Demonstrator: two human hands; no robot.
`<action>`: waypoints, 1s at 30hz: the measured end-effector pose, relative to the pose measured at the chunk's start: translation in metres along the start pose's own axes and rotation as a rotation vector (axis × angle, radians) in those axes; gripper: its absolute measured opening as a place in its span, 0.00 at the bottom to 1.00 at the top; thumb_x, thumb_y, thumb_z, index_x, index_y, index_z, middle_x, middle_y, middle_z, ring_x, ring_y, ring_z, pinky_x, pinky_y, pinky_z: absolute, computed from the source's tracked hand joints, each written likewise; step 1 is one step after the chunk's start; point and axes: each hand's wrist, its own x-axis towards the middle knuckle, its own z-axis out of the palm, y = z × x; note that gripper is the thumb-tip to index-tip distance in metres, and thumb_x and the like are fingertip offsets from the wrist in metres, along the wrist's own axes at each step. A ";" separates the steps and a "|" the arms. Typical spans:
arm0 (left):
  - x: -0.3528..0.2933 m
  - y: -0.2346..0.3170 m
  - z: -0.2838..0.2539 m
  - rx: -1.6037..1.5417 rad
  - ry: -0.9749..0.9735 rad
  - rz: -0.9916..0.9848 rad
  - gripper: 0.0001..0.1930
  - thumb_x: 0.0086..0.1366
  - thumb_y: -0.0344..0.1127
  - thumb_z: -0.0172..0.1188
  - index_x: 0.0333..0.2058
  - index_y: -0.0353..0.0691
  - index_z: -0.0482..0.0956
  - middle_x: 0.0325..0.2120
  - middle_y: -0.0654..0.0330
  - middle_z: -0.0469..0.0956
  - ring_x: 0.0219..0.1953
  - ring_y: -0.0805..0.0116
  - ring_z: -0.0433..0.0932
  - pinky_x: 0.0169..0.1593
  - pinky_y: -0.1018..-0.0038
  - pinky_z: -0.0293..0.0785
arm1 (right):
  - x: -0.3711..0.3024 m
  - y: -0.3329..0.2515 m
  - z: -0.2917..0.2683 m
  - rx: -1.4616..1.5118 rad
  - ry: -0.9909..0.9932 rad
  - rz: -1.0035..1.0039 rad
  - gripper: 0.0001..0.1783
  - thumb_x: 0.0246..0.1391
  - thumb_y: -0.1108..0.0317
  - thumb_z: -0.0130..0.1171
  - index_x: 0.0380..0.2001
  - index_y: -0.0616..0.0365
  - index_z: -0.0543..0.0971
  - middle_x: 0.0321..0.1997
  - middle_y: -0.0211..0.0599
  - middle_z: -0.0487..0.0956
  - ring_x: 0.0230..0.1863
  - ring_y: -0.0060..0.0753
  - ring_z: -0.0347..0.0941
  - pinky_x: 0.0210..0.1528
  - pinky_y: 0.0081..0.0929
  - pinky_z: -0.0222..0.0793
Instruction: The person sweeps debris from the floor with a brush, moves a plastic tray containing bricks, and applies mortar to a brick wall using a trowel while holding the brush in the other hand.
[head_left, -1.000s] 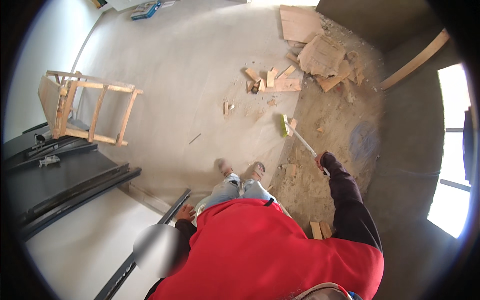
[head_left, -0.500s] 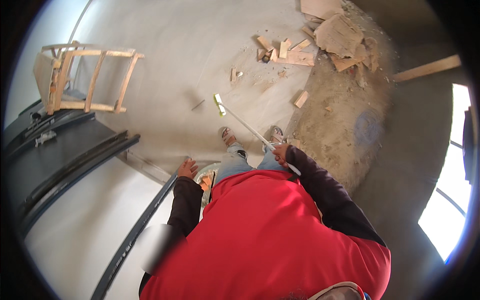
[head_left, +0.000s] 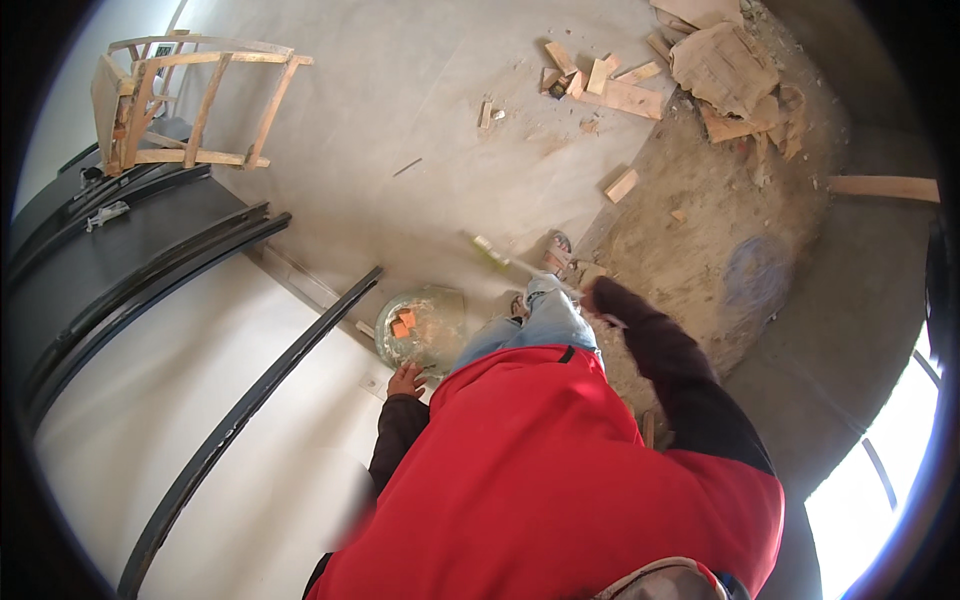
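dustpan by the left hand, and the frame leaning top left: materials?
The dustpan by the left hand looks like thin sheet metal: grey, shiny, reflective, though glossy plastic is possible. The frame is bare, unfinished wood, judging by its pale tan slats and rough joints.

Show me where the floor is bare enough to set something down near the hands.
The widest bare patch is the smooth concrete floor between the wooden frame and the wood scraps. It is crowded around the left hand, beside the pan, and near the right hand with its broom. The dirt patch is rough.
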 end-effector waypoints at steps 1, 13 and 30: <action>0.001 0.000 -0.002 -0.021 -0.024 0.008 0.16 0.57 0.42 0.52 0.44 0.47 0.67 0.36 0.65 0.73 0.31 0.73 0.72 0.27 0.76 0.66 | -0.027 0.006 -0.035 0.260 -0.027 0.050 0.07 0.43 0.67 0.54 0.27 0.57 0.74 0.09 0.25 0.62 0.09 0.18 0.57 0.08 0.23 0.53; 0.029 0.046 0.002 -0.154 -0.019 0.115 0.16 0.58 0.40 0.52 0.43 0.42 0.66 0.37 0.62 0.72 0.30 0.69 0.72 0.28 0.76 0.68 | -0.074 -0.035 -0.131 0.151 0.502 0.202 0.08 0.45 0.69 0.48 0.28 0.60 0.73 0.10 0.32 0.64 0.07 0.26 0.61 0.07 0.28 0.58; 0.149 0.334 -0.049 0.023 -0.096 0.234 0.16 0.57 0.45 0.53 0.42 0.49 0.66 0.35 0.67 0.72 0.32 0.73 0.72 0.29 0.74 0.67 | 0.083 -0.179 -0.138 0.851 0.043 0.077 0.11 0.50 0.68 0.42 0.35 0.60 0.71 0.10 0.29 0.63 0.09 0.27 0.58 0.10 0.27 0.54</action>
